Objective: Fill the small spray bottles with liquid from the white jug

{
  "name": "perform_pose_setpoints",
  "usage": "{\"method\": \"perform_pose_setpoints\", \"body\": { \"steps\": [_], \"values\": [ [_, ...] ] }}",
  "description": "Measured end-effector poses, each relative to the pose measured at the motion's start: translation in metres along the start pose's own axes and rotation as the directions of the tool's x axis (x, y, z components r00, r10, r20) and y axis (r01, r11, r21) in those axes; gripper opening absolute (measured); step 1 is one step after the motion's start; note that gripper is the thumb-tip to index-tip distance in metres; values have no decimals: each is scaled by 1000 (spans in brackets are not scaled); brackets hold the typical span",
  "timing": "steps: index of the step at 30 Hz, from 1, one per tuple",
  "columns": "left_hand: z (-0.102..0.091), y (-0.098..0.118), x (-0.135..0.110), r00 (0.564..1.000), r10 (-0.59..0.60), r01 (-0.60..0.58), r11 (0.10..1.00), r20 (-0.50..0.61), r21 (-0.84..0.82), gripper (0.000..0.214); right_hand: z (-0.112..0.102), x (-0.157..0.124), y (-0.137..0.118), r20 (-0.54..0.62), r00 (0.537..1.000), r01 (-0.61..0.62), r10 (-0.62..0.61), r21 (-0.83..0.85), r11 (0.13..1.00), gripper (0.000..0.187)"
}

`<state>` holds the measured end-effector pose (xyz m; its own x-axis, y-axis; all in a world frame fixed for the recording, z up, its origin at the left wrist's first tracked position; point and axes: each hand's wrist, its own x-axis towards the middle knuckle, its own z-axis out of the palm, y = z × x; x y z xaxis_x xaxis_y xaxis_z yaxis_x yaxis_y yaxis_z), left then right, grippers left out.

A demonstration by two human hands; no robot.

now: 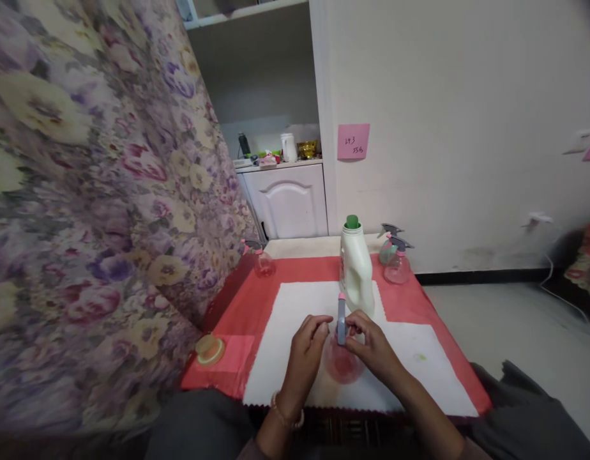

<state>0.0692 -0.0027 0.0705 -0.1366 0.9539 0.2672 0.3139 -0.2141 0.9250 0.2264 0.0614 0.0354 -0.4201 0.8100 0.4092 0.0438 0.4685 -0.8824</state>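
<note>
A clear pink spray bottle (343, 365) stands upright on the white cloth in front of me, its grey spray head (341, 322) seen end-on with a pink nozzle tip on top. From the right side, my right hand (369, 342) has thumb and fingers closed around the neck, just under the head. On the other side, my left hand (307, 348) is beside the spray head with loosely curved fingers, a small gap between thumb and forefinger. Its fingertips are close to the head; whether they touch it is hard to see. A beaded bracelet (286, 415) circles my left wrist.
Just behind stands a large pale-green jug (357, 268) with a green cap. Further spray bottles stand at the back left (265, 263) and back right (397, 265). A round yellowish lid or dish (209, 349) lies on the red tablecloth (242, 313), left of the white cloth (276, 338).
</note>
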Motion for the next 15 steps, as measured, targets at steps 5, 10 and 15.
{"method": "perform_pose_setpoints", "body": {
  "steps": [5, 10, 15],
  "values": [
    [8, 9, 19, 990, -107, 114, 990, 90, -78, 24, -2, 0, -1, 2, 1000, 1, -1, 20, 1000, 8],
    [0, 14, 34, 957, -179, 213, 967, 230, -137, 28, -2, 2, 0, 3, 1000, -14, 14, 21, 1000, 9],
    [-6, 22, 42, 918, -208, 279, 944, 338, -176, 28, -3, 5, 3, 14, 1000, -27, 27, 28, 999, 14]
  ]
}}
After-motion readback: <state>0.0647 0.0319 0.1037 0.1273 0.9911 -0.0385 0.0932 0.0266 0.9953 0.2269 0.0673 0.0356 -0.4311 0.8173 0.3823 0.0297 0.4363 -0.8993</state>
